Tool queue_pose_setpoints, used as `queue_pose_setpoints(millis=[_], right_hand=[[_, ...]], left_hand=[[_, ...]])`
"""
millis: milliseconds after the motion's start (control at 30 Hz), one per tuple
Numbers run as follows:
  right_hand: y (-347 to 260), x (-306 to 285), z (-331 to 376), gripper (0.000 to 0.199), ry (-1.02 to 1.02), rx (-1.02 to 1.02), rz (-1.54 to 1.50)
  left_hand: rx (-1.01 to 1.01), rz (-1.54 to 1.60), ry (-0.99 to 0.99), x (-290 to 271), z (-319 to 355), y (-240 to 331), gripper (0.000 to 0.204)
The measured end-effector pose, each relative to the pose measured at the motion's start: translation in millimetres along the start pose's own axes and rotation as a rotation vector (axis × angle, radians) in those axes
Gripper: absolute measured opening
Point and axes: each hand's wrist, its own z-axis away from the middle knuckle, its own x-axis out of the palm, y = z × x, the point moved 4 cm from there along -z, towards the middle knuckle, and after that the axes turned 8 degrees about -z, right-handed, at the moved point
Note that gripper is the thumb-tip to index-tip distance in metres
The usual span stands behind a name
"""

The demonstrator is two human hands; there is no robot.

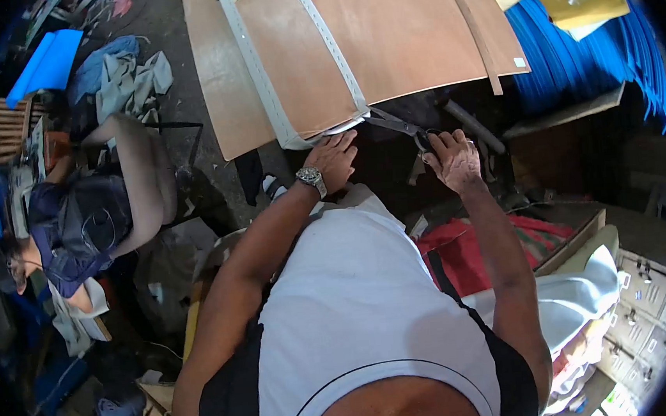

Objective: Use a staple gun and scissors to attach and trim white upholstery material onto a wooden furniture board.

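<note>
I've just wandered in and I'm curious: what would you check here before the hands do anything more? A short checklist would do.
1. Scissors in the right hand: ok, fingers at the handles.
2. Left hand at the near end of the white strips: ok.
3. Left hand's grip firm: cannot tell, the fingers' undersides are hidden.
4. Left fingertips well away from the scissor tips: not ok, they look close.
5. Strips lying on the brown tabletop: ok.
</note>
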Motion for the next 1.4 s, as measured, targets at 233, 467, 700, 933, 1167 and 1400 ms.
queue_pose_setpoints(millis=[233,467,700,933,1167,1400], right_hand=[[20,11,-20,0.047,-0.022,-0.103,0.068],[37,9,-26,0.051,-0.112,-0.108,-0.004],[42,12,-37,0.055,-0.201,-0.099,0.064],[43,8,-46,0.055,-0.206,-0.176,0.079],[14,10,-69,0.049,-0.238,-0.199,0.052],[-14,-4,-70,0.044,-0.279,-0.227,0.088]], left_hand=[[-0.018,0.366,0.285,-18,-3,-11,0.025],[-0.300,0.224,0.515,-59,-17,-30,0.017],[-0.244,-0.007,0.439,-63,-39,-32,0.018],[-0.130,-0.172,0.274,-87,-62,-36,0.022],[-0.041,-0.327,0.142,-105,-69,-30,0.021],[-0.015,-0.326,0.142,-110,-63,-28,0.019]])
